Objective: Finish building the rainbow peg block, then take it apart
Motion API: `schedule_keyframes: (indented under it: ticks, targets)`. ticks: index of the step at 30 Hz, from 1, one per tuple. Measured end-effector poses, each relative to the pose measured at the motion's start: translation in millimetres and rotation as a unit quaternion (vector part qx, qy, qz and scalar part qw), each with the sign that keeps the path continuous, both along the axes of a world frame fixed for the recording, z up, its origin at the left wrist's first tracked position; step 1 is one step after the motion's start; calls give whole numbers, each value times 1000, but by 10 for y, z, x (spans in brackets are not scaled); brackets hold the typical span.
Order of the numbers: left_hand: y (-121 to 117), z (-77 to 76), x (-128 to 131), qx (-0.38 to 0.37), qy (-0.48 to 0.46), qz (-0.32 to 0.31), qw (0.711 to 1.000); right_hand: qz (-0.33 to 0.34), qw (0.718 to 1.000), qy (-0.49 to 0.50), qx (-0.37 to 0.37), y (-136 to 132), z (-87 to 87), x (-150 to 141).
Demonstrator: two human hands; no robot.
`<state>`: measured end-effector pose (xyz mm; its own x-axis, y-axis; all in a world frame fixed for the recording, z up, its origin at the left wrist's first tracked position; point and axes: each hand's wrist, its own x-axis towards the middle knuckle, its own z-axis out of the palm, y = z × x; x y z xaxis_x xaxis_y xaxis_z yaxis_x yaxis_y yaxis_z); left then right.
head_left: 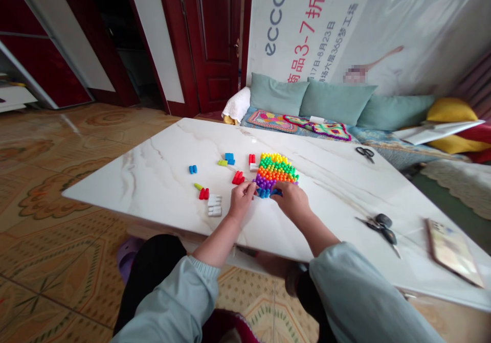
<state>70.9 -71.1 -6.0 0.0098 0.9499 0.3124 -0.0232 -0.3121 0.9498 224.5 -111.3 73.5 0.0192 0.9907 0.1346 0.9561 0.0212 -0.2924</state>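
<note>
A block of joined plastic beads (274, 172) lies on the white table, striped yellow, green, orange, purple and blue from far to near. At its near left corner, the fingers of my left hand (242, 198) are pinched together by the blue row. My right hand (292, 200) closes its fingertips at the near right corner, on a blue bead piece (276, 193). Whether a small piece sits in my left fingers is hidden. Close by on the left lie red pieces (238, 178) and a white piece (253, 167).
Further left are blue pieces (193, 169), white pieces (215, 206) and red pieces (204, 193). On the right lie scissors (365, 153), a bunch of keys (383, 228) and a phone (452, 251). A sofa with green cushions (337, 100) stands behind the table (153, 179).
</note>
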Motion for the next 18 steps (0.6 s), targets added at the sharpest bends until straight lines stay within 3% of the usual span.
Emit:
schedule_keyframes:
  ticks: [5,9,15,18]
  targets:
    - [17,-29,-3,-25,-31,15,999,-7,993,-86,-76,2,-141,41]
    - [28,-39,1,-32,-28,17,999,7,991,-101,-87,17,-210,5]
    - [36,-50,-10,-26,-19,23,999,-38,991,-127,-30,-87,-69,-23]
    - [36,-53,-11,-24,-18,19,999,-33,990,-123,-63,-154,-38,-21]
